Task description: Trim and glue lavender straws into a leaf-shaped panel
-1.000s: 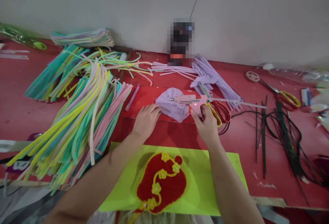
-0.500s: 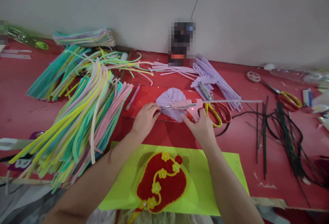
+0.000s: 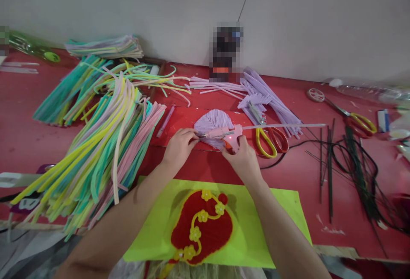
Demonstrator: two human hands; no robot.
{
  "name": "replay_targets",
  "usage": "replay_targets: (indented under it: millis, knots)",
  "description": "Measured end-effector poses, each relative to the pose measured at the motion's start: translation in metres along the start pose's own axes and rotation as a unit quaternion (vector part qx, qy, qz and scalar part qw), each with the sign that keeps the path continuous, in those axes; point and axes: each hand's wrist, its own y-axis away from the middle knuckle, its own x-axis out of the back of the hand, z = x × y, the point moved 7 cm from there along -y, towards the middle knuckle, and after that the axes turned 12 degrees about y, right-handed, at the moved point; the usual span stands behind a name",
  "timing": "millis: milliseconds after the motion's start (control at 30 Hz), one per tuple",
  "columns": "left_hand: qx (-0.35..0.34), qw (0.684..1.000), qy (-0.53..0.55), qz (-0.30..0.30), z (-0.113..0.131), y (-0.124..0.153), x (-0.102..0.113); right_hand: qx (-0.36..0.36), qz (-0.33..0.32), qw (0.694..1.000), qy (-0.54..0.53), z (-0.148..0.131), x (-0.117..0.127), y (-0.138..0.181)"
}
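Observation:
My right hand [image 3: 241, 157] is wrapped round the grip of a pink hot glue gun [image 3: 221, 133], its small red light on and a long clear glue stick [image 3: 285, 125] sticking out the back. The nozzle points left, right at the pinched fingertips of my left hand [image 3: 182, 142]. Those fingers are closed at the left lower edge of a lilac leaf shape [image 3: 214, 118] made of pipe cleaners. What they pinch is hidden. The leaf lies on a red board [image 3: 182, 121], partly covered by the gun.
Bundles of coloured pipe cleaners [image 3: 105, 151] fill the left side. Lilac pipe cleaners [image 3: 267, 95] and scissors [image 3: 267, 142] lie behind my right hand. Farther right are more scissors [image 3: 349, 116] and dark wires [image 3: 355, 172]. In front, a yellow-green sheet [image 3: 256, 227] bears a red piece with yellow flowers [image 3: 205, 227].
My right hand has moved the glue gun left, bringing the nozzle up to my left fingertips. My left hand has shifted only slightly.

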Motion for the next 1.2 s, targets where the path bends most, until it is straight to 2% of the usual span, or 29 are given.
replay_targets:
  millis: [567, 1200]
  knots:
    - [0.0, 1.0, -0.006, -0.004, 0.0018, -0.0003, 0.0033, 0.043, 0.011, 0.999, -0.005, -0.0027, -0.0015, 0.0012]
    - [0.005, 1.0, -0.006, -0.009, -0.0003, 0.0008, 0.001, 0.025, -0.021, 0.999, -0.038, 0.0006, -0.0019, 0.0019]
